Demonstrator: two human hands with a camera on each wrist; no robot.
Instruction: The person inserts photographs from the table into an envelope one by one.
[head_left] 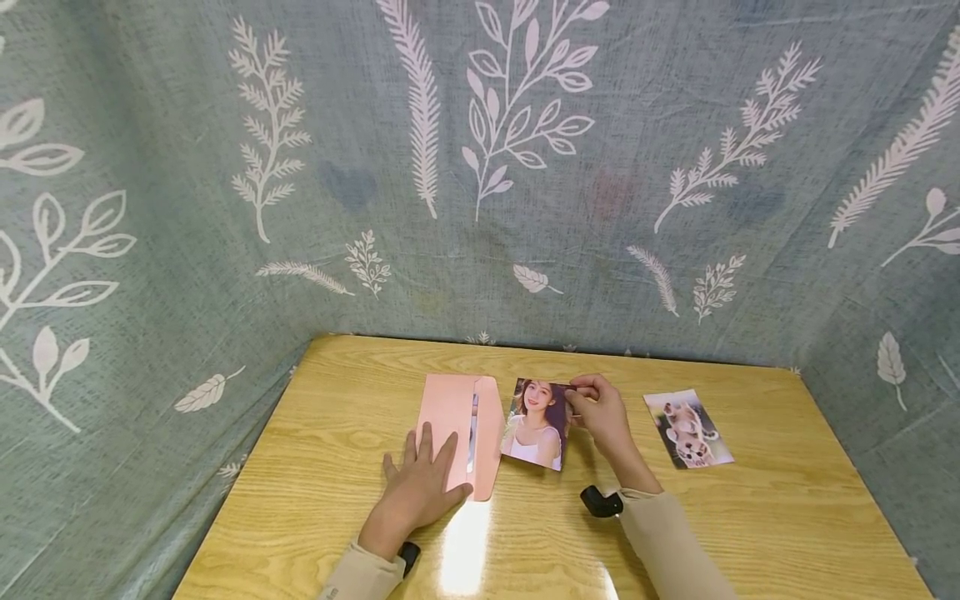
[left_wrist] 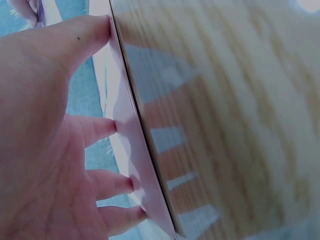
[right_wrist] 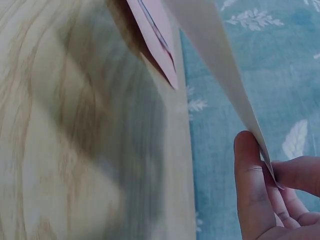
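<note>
My right hand point(head_left: 606, 418) pinches the portrait photo point(head_left: 536, 427) beside the pink envelope point(head_left: 447, 403), where my left hand point(head_left: 422, 486) lies spread. Partway, I judge — an insert point(head_left: 472, 435) shows inside; the portrait photo and animal photo point(head_left: 688, 429) are left outside.

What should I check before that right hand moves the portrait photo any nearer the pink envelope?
1. Envelope steadied: ok; the left hand, fingers spread, rests on the flat pink paper envelope.
2. Flap open: ok; the pink pointed flap lies folded out to the right.
3. Photo secure: ok; the right hand's grip pinches the glossy rectangular portrait photo near its edge.
4. Photo at the opening: not ok; it is outside, right of the slot.
5. Room inside: cannot tell; something shows through the slot.
6. Rectangular animal photo out of the way: ok; apart, on the right.
</note>
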